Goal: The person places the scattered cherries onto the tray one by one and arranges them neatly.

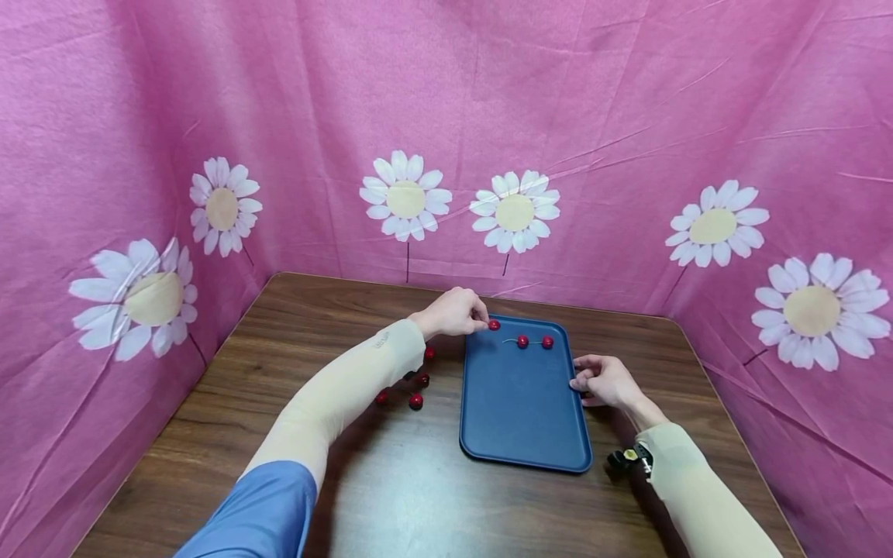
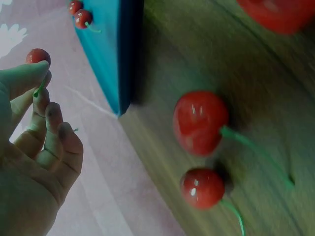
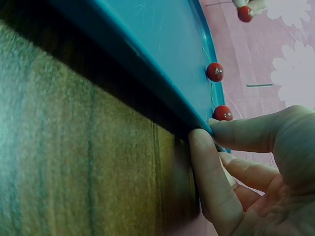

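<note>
My left hand [image 1: 452, 312] pinches a red cherry [image 2: 38, 55] by its green stem between thumb and fingertips. That cherry [image 1: 494, 325] hangs over the far left corner of a blue rectangular tray [image 1: 523, 411]. Two more cherries lie in the tray near its far end, a middle one [image 1: 522, 341] and a right one [image 1: 547, 341], stems pointing left. At the tray's right side, my right hand [image 1: 608, 381] grips the rim, with the thumb [image 3: 246, 135] over the edge and a finger against the outside.
Several loose cherries lie on the wooden table [image 1: 391, 480] left of the tray, among them one [image 1: 415, 401] partly beyond the left forearm's cover. A pink cloth [image 1: 446, 93] with white daisies hangs behind the table and at both sides.
</note>
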`<state>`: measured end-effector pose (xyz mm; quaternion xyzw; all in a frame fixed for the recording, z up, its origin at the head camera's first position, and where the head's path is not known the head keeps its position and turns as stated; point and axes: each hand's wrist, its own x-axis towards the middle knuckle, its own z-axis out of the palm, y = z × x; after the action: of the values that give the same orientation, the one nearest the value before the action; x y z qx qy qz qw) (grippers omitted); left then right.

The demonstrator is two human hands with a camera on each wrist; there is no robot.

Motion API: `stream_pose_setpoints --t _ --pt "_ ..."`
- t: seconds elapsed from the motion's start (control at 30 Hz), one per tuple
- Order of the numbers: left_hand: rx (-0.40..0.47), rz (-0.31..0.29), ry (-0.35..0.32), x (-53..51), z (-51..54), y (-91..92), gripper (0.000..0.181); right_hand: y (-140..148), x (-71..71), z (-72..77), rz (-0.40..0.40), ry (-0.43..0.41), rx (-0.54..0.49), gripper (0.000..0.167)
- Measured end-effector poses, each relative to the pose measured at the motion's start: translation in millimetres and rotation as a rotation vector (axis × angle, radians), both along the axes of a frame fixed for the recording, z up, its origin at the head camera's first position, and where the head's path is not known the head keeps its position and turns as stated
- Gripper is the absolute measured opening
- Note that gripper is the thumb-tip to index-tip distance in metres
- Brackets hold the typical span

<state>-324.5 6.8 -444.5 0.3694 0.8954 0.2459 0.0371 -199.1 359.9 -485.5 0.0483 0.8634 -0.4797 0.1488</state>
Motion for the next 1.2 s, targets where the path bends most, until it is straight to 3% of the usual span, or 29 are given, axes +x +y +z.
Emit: stream_pose_setpoints --t 0.37,0.6,0.97,1.2 --pt "-0.089 0.052 0.011 -4.6 -16.8 19.5 0.013 -1 0.6 -0.3 0.009 0.01 0.011 0.055" --pt "-0.195 0.066 0.045 -7.0 -26.3 26.4 0.011 -1 1.1 0.2 0.004 0.012 0.017 0.055" --pt "-0.292 0.071 0.07 -5.7 -25.0 37.7 0.011 0 1.0 -0.4 0.005 0.01 0.016 0.054" --pt "-0.306 0.092 0.055 -6.3 -26.3 38.3 0.009 0 0.8 -0.9 0.006 0.012 0.015 0.054"
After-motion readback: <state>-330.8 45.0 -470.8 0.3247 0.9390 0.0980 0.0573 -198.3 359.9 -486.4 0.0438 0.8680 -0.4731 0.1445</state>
